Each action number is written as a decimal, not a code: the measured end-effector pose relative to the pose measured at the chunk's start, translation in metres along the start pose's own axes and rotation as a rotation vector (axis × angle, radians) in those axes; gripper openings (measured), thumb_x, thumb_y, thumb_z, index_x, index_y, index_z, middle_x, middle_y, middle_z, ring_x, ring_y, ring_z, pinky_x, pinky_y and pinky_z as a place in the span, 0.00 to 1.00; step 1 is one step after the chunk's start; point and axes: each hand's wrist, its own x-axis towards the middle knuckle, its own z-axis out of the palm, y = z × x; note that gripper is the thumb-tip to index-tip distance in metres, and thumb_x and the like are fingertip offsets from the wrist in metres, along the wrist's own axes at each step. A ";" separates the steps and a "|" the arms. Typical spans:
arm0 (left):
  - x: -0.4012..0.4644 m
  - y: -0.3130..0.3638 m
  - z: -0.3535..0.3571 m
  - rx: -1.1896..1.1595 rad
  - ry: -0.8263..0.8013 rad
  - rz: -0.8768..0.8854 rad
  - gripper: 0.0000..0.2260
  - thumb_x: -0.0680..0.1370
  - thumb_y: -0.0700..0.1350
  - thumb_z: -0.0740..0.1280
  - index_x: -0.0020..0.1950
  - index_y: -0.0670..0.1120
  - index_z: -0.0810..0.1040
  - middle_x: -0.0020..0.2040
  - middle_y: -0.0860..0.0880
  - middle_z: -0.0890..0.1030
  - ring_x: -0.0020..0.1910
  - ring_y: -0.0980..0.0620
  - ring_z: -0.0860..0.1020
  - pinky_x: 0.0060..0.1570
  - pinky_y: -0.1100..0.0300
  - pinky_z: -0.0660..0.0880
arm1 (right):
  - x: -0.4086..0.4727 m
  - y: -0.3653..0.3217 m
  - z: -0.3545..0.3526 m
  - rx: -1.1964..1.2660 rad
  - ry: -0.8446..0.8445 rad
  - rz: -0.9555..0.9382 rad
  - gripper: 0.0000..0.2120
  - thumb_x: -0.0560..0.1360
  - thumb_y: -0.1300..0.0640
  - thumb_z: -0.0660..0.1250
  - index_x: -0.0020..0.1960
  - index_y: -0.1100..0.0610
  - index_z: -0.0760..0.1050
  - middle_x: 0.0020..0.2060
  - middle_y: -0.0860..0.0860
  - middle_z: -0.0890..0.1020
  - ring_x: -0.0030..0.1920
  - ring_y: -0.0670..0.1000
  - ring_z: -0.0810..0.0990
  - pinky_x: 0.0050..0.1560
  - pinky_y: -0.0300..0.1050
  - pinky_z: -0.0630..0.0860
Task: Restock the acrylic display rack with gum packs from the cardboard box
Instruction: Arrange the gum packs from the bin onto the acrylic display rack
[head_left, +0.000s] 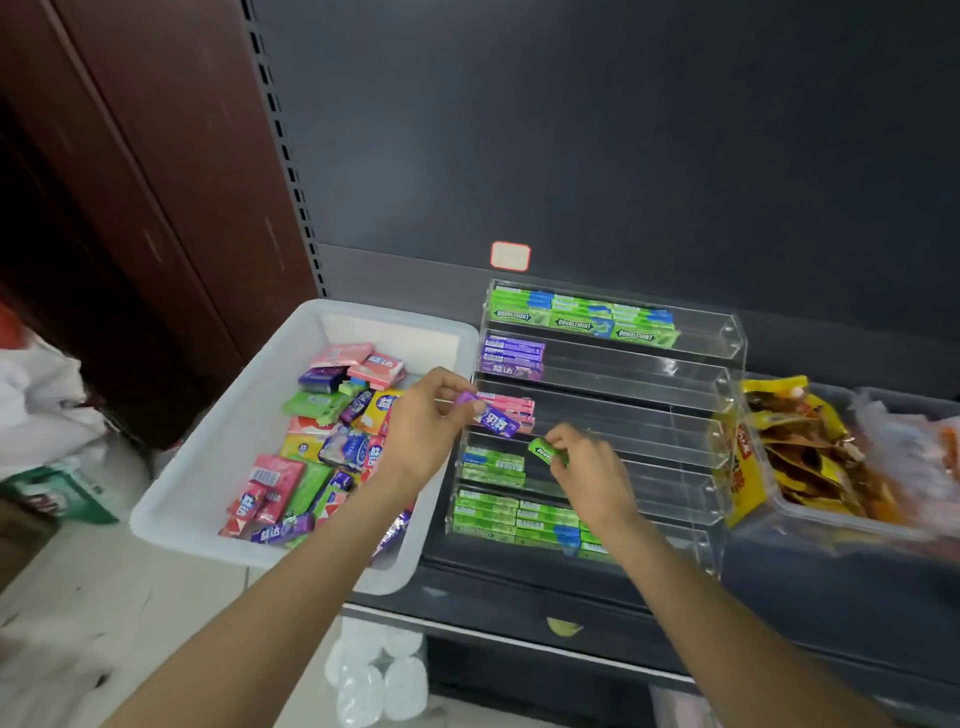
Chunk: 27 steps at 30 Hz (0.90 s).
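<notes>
Shelf (519, 587): dark metal, carries everything below. Bin (208, 447), white plastic rather than cardboard as far as can be seen, sits at left, partly overhanging the shelf edge; mixed loose gum (317, 441) covers most of its floor, pink, purple, green and yellow packs in no order. Rack (675, 415), clear acrylic with five stepped tiers, stands just right of the bin, touching or nearly so. Tier fill, top down: green packs (582, 317) across roughly three quarters; purple stack (513, 356) at the left end only; pink stack (514, 405) at the left end only; small green stack (493, 465) at the left end; bottom tier green (514, 519) across about the left half, the rest hidden by the right forearm. Snack tub (810, 457) to the right of the rack, not part of the job. Left hand (426, 421) is in front of the third tier, fingers curled around a purple pack (493, 418) pinched near its left end, pack tilted down to the right. Right hand (587, 467) is in front of the fourth tier, fingertips pinching a green pack (545, 451), just right of the small green stack. Judgement: restock is partway, perhaps under half; the middle three tiers are mostly bare on the right and the bin holds plenty. Both held packs not yet seated.
</notes>
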 end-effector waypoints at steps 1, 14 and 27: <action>-0.001 0.001 0.000 0.005 0.007 0.000 0.05 0.74 0.43 0.71 0.46 0.47 0.76 0.42 0.52 0.80 0.38 0.61 0.77 0.36 0.74 0.72 | -0.001 0.001 0.002 -0.006 0.001 0.006 0.13 0.77 0.62 0.64 0.60 0.54 0.75 0.53 0.51 0.83 0.51 0.52 0.82 0.51 0.51 0.79; 0.002 0.001 0.007 0.054 -0.028 0.010 0.06 0.74 0.44 0.71 0.47 0.48 0.76 0.44 0.52 0.80 0.41 0.58 0.78 0.38 0.72 0.73 | -0.007 0.005 0.015 -0.037 0.074 0.024 0.11 0.78 0.60 0.63 0.60 0.57 0.77 0.53 0.53 0.79 0.49 0.52 0.80 0.48 0.45 0.79; 0.004 -0.010 0.003 -0.006 -0.009 -0.010 0.05 0.74 0.43 0.71 0.47 0.48 0.77 0.44 0.51 0.81 0.42 0.58 0.78 0.42 0.65 0.76 | -0.004 -0.006 0.021 0.278 0.061 0.110 0.12 0.76 0.66 0.64 0.60 0.63 0.75 0.53 0.56 0.81 0.54 0.51 0.80 0.54 0.33 0.72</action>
